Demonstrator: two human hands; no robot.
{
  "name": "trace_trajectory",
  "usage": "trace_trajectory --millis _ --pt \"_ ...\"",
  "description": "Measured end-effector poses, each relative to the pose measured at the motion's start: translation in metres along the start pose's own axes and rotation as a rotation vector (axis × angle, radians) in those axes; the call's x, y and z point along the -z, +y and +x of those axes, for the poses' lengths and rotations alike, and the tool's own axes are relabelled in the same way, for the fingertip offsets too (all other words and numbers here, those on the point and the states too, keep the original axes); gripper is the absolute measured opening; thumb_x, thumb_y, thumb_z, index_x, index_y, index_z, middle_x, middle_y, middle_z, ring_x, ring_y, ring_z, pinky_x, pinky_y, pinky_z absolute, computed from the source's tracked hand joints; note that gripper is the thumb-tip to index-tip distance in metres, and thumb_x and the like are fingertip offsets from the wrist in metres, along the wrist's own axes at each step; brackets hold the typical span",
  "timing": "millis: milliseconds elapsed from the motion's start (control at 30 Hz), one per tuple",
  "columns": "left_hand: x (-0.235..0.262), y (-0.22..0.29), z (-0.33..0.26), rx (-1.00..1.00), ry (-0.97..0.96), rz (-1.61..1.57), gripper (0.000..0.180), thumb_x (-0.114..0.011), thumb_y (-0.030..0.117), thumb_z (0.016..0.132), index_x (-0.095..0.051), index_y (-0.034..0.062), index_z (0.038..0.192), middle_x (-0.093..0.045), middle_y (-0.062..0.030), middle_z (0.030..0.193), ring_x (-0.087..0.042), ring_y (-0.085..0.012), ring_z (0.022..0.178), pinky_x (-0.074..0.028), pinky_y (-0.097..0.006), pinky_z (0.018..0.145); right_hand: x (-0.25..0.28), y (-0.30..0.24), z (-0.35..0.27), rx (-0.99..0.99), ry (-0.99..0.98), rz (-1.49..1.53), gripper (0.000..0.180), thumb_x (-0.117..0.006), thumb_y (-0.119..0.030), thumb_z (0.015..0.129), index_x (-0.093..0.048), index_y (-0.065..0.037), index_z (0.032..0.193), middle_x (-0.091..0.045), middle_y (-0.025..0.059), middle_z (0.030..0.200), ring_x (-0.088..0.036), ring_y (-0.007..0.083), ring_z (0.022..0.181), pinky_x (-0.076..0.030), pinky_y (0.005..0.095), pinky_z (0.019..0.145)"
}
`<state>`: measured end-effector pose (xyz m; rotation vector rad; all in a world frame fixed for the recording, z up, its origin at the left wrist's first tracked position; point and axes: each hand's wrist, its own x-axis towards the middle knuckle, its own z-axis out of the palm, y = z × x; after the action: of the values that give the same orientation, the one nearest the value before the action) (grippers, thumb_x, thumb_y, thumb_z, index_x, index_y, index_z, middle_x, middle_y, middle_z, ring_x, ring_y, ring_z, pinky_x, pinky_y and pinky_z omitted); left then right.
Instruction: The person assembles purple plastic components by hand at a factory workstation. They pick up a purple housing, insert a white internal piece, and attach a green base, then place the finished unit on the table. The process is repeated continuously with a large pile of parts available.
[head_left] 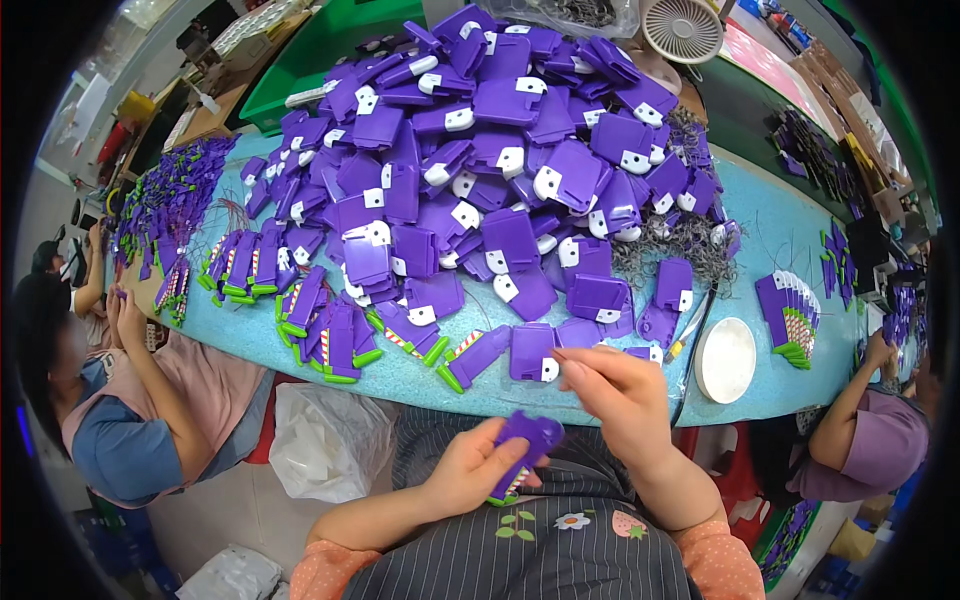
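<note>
Heap of plastic pieces (510, 100): purple with white corners, the white marked by dark dots; held piece (532, 434) also purple, with a striped band and bright green at its lower end. Nearby boots (475, 357) show purple, red-and-white stripes and green, against a light blue table (775, 400) and a white dish (725, 360). Apron (470, 560) dark with pale pinstripes, plus green leaves, white flower, pink strawberry; sleeves (718, 560) orange, pale-dotted.

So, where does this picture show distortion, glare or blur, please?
Head view: the near edge of the blue table bows, and black fills the corners; head view: pale sheen on some purple pieces; head view: the outer rim looks softer, while the left hand and right hand show no strong motion blur.
</note>
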<state>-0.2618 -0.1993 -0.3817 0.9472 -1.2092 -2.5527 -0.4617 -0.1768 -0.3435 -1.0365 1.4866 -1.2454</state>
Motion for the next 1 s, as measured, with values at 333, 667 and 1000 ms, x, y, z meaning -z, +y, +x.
trace_trajectory --millis 333,667,1000 --pt "-0.017 0.001 0.000 -0.418 0.133 -0.049 0.033 -0.038 0.023 0.099 -0.041 -0.0014 0.120 -0.061 -0.0138 0.106 -0.062 -0.0162 0.088 -0.051 -0.028 0.075 -0.016 0.007 -0.033 0.650 0.214 -0.661 0.018 -0.066 0.004 0.070 -0.063 0.001 0.087 -0.049 0.0053 0.055 -0.047 0.0189 0.043 -0.034 0.0307 0.038" --pt "-0.024 -0.006 0.001 -0.518 0.246 0.242 0.026 -0.048 0.013 0.095 -0.052 -0.0043 0.114 -0.064 -0.0068 0.095 -0.061 -0.0097 0.082 -0.048 -0.023 0.072 -0.016 0.011 -0.038 0.649 0.284 -0.808 0.015 -0.068 -0.005 0.069 -0.062 0.000 0.081 -0.047 0.0035 0.056 -0.047 0.0183 0.043 -0.036 0.0296 0.039" --pt "-0.019 0.009 -0.002 -0.618 0.315 0.667 0.026 -0.056 0.006 0.089 -0.055 -0.0057 0.112 -0.068 -0.0128 0.091 -0.066 -0.0156 0.074 -0.052 -0.026 0.067 -0.020 0.017 -0.030 0.671 0.259 -0.717 0.012 -0.069 -0.004 0.073 -0.061 0.000 0.081 -0.048 0.0043 0.056 -0.047 0.0186 0.043 -0.036 0.0300 0.038"
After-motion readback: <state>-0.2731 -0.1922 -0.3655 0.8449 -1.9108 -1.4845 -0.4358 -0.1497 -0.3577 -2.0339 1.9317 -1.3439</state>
